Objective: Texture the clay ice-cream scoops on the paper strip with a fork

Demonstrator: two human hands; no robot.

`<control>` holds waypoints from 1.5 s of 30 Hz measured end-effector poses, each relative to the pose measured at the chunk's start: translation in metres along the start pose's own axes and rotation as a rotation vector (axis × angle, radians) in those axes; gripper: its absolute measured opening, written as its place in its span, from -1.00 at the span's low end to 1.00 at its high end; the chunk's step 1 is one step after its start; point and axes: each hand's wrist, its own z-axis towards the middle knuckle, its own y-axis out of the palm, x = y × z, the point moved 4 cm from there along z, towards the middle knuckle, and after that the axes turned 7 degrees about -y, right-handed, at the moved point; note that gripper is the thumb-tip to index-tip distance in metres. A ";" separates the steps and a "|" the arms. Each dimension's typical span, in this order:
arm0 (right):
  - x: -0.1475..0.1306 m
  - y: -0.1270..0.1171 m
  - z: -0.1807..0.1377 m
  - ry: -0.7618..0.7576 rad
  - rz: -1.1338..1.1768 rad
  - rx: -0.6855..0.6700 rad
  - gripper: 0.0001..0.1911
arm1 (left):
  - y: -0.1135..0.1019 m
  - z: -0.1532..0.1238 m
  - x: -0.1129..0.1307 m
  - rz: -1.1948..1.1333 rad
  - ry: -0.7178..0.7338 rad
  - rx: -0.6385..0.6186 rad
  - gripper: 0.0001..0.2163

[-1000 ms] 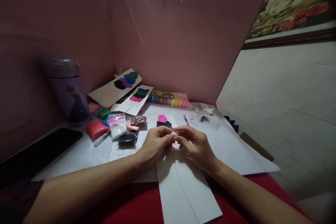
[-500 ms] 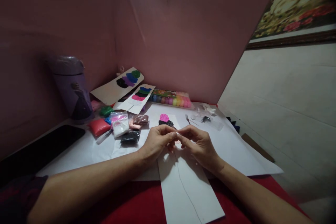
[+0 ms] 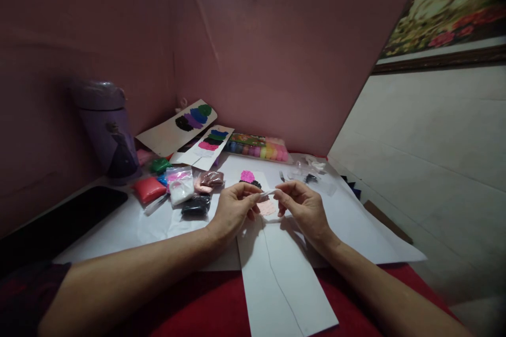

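Observation:
My left hand and my right hand pinch the two ends of a small white strip of clay stretched between their fingertips. They hover just above a long white card that lies towards me. On the card's far end sit a pink patch, a black patch and a pale peach patch of clay. Both hands have their fingers closed in a pinch.
Small bags of clay in red, green, white, brown and black lie at left. A purple bottle, a black phone, two sample cards, a box of coloured clay and a tiny fork lie near the pink board.
My hands have drawn apart, stretching the white piece into a short strip. A pale peach patch on the card is now uncovered below it.

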 end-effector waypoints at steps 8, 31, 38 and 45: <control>-0.005 0.008 -0.007 0.004 0.054 -0.185 -0.80 | 0.005 -0.002 -0.001 0.001 -0.024 -0.110 -0.70; -0.009 0.008 -0.010 -0.109 -0.127 -0.203 -0.91 | 0.007 -0.003 -0.001 -0.012 -0.064 -0.174 -0.72; -0.005 0.003 -0.007 -0.051 -0.094 -0.085 -0.89 | 0.007 -0.001 -0.004 0.060 -0.054 -0.143 -0.76; 0.000 -0.002 -0.001 -0.014 -0.039 0.021 -0.85 | 0.006 -0.002 0.002 -0.001 -0.007 -0.093 -0.78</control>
